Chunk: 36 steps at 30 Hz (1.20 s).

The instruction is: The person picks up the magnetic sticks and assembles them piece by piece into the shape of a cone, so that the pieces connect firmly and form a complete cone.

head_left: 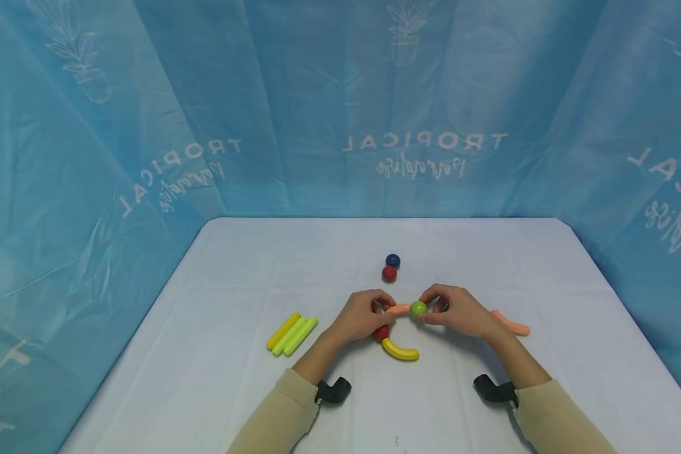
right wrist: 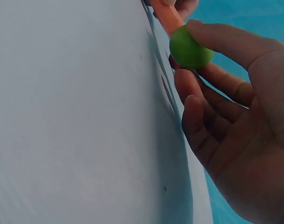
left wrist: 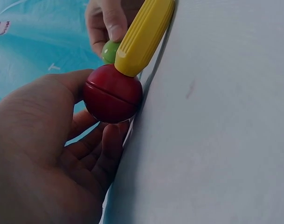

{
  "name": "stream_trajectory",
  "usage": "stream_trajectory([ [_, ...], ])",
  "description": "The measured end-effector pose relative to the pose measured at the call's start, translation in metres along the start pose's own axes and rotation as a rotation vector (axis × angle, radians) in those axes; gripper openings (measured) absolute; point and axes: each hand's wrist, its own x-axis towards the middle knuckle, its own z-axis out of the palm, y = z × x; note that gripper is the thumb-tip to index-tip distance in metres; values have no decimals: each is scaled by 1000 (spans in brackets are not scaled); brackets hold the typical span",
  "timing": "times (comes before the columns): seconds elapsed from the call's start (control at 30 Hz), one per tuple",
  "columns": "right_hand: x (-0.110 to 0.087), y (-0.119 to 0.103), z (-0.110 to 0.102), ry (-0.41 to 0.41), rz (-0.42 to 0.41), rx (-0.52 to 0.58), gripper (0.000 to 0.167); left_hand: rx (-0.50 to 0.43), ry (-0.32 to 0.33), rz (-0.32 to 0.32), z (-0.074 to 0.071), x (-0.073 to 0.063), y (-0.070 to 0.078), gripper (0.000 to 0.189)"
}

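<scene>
My left hand (head_left: 366,314) pinches a short orange stick (head_left: 399,309) near the table's middle. Opposite it, my right hand (head_left: 456,310) holds a green ball (head_left: 419,308) between thumb and fingers, and the ball touches the stick's end. Just below the left hand sits a red ball (head_left: 381,333), partly covered by that hand, with a curved yellow stick (head_left: 401,350) touching it. In the left wrist view, this grooved red ball (left wrist: 113,94) is close to the thumb. The right wrist view shows the green ball (right wrist: 190,47) against the orange stick (right wrist: 168,17).
Farther back, a dark blue ball (head_left: 393,260) and another red ball (head_left: 389,273) touch. To the left lie a yellow stick (head_left: 283,331) and two lime sticks (head_left: 301,336). A curved orange stick (head_left: 511,323) lies beside the right forearm. Blue curtains (head_left: 318,107) surround the white table (head_left: 215,302).
</scene>
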Motion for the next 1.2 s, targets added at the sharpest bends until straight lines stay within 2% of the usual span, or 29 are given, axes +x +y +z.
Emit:
stream_trajectory([
  [0.57, 1, 3, 3, 15, 18, -39, 32, 41, -7, -21, 0, 1, 2, 19],
  [0.93, 1, 8, 5, 14, 9, -45, 34, 60, -30, -47, -9, -1, 8, 21],
  [1.03, 0, 8, 5, 14, 21, -41, 34, 75, -53, -21, -12, -5, 9, 20],
  [1.13, 0, 8, 4, 14, 19, -34, 33, 99, -75, 37, -15, -10, 9, 19],
  [1.2, 1, 8, 4, 17, 15, -36, 32, 149, -80, 89, -17, -14, 10, 21],
])
